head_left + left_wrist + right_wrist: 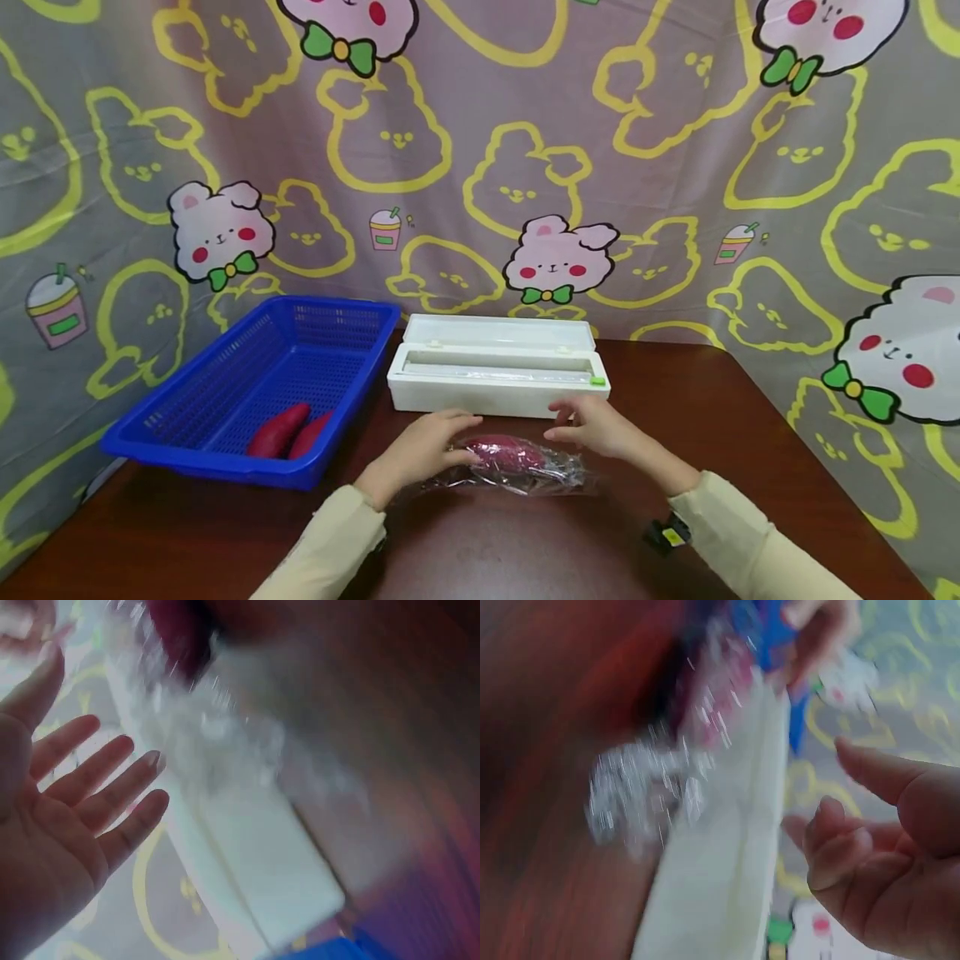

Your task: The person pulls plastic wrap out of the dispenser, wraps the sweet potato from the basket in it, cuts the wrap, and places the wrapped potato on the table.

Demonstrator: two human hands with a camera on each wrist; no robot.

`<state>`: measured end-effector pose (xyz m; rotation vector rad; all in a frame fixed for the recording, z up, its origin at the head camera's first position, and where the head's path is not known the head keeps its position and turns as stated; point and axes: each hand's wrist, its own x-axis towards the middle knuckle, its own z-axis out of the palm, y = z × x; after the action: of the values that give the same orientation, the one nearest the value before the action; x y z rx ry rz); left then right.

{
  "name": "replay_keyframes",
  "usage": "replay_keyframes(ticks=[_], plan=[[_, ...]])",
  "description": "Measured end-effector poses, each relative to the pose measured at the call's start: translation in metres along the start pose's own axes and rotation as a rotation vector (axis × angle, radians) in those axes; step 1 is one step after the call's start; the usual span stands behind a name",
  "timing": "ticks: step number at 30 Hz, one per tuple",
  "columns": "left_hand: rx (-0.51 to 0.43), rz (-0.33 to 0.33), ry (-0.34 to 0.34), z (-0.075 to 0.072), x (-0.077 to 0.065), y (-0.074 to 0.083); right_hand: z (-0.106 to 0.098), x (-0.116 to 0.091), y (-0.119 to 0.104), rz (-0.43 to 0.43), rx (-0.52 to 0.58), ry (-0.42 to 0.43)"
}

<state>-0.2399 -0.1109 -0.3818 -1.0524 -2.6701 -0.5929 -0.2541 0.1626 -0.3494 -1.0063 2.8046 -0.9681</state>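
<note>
A red sweet potato (506, 452) lies loosely wrapped in clear plastic wrap (558, 472), with crumpled film at both ends. Whether it touches the table cannot be told. My left hand (426, 450) is at its left end, fingers spread and fairly straight; in the left wrist view the palm (56, 817) holds nothing. To the right and slightly above the bundle is my right hand (596, 427), its fingers loosely bent around nothing. The right wrist view shows the blurred film (641, 791) apart from that hand's fingers (840, 855).
Behind the hands stands a white cling film box (495, 397), lid raised, a roll inside and a green slider (597, 381) at its right. On the left, a blue basket (202, 468) holds two red sweet potatoes (277, 432). A patterned curtain (465, 192) hangs behind the brown table (675, 375).
</note>
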Motion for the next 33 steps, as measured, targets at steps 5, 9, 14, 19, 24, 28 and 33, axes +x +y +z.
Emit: replay_keyframes(ticks=[5, 9, 14, 19, 24, 28, 33], plan=[[0.125, 0.046, -0.096, 0.018, 0.007, 0.008, 0.038, 0.013, -0.014, -0.013, -0.241, -0.027], [0.118, 0.028, -0.148, 0.025, 0.008, 0.008, 0.058, 0.014, -0.012, 0.004, -0.385, -0.043], [0.072, 0.011, -0.174, 0.028, 0.009, 0.004, 0.067, 0.014, -0.006, -0.04, -0.462, -0.026], [0.041, 0.019, -0.173, 0.028, 0.013, -0.002, 0.066, 0.016, 0.003, -0.062, -0.439, -0.003], [-0.024, 0.042, -0.191, 0.026, 0.013, -0.008, 0.058, 0.011, 0.011, -0.031, -0.264, -0.079], [-0.163, 0.046, -0.262, 0.022, 0.01, -0.008, 0.049, 0.005, 0.011, -0.07, -0.098, -0.205], [-0.287, 0.047, -0.39, 0.017, 0.002, -0.001, 0.038, -0.001, 0.006, -0.164, -0.026, -0.406]])
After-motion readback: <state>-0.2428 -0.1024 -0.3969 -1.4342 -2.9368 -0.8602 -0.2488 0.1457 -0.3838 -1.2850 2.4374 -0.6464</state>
